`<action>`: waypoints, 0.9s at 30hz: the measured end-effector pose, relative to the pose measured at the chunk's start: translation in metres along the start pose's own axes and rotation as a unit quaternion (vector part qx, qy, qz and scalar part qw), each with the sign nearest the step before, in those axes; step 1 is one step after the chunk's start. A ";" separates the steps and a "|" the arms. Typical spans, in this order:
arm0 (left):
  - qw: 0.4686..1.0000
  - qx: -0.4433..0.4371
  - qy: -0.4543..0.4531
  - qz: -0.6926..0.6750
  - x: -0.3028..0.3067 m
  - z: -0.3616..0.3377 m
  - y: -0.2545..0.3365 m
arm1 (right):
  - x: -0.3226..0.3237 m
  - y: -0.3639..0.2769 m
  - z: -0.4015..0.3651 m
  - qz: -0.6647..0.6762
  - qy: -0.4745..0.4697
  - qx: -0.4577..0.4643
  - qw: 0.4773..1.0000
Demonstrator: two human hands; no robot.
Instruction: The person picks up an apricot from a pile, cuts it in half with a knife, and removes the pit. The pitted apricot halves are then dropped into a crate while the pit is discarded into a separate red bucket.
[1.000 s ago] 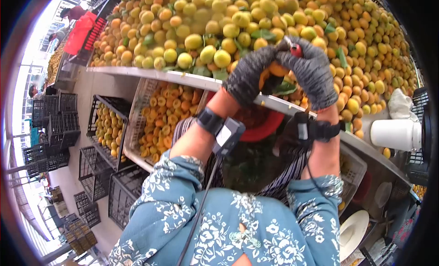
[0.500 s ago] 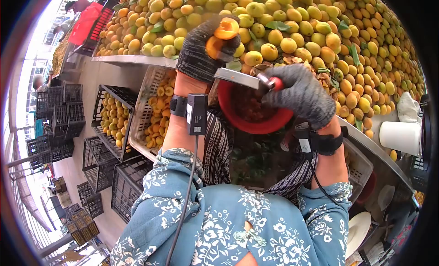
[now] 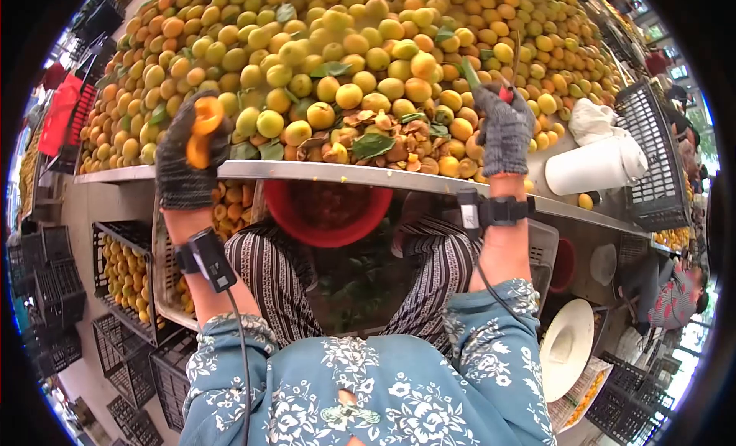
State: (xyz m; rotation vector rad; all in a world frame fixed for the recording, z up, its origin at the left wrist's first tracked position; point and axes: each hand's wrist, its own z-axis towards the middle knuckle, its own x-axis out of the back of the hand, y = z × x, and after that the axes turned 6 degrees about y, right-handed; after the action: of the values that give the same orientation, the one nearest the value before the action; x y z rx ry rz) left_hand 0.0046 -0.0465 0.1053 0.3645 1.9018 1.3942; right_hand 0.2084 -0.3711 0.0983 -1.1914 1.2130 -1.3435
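In a dark knitted glove, my left hand (image 3: 188, 156) is closed around a split-open apricot (image 3: 207, 115), its orange inner flesh facing up. It hovers over the table's front edge at the left. My right hand (image 3: 506, 135), gloved too, grips a knife (image 3: 505, 94) by its red handle; the thin-looking blade points away from me over the fruit. Whole yellow-orange apricots (image 3: 307, 66) form a big heap beyond both hands. Between the hands, a mound of brownish scraps (image 3: 395, 139) with leaves lies near the edge. Below the edge, a red basin (image 3: 330, 235) holds dark reddish matter.
A metal edge (image 3: 330, 171) borders the table. A pale crate (image 3: 164, 273) of apricot pieces stands low at left, beside a black crate (image 3: 100, 273) of fruit. At right are a white container (image 3: 590, 167), a black crate (image 3: 652, 154) and a pale hat (image 3: 563, 354).
My hands have moved apart: the left went left with the split apricot, the right went right with the knife, its blade now turned away from me. The view has shifted, showing more scraps.
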 end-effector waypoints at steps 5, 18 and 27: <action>0.990 -0.047 0.058 0.120 0.029 -0.007 0.020 | 0.104 0.053 0.051 -0.205 0.020 0.096 0.974; 0.918 -0.128 0.188 0.326 0.114 -0.023 0.030 | 0.085 0.062 0.044 -0.579 -0.069 0.121 0.804; 0.864 -0.258 -0.160 0.401 -0.029 0.027 -0.065 | 0.065 0.009 0.015 -0.020 -0.096 -0.039 0.994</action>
State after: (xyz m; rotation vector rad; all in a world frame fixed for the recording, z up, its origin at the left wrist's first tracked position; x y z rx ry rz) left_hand 0.0556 -0.0695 0.0538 1.1170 1.0427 2.1318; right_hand 0.2179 -0.4380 0.0944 -1.3739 1.1184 -1.1893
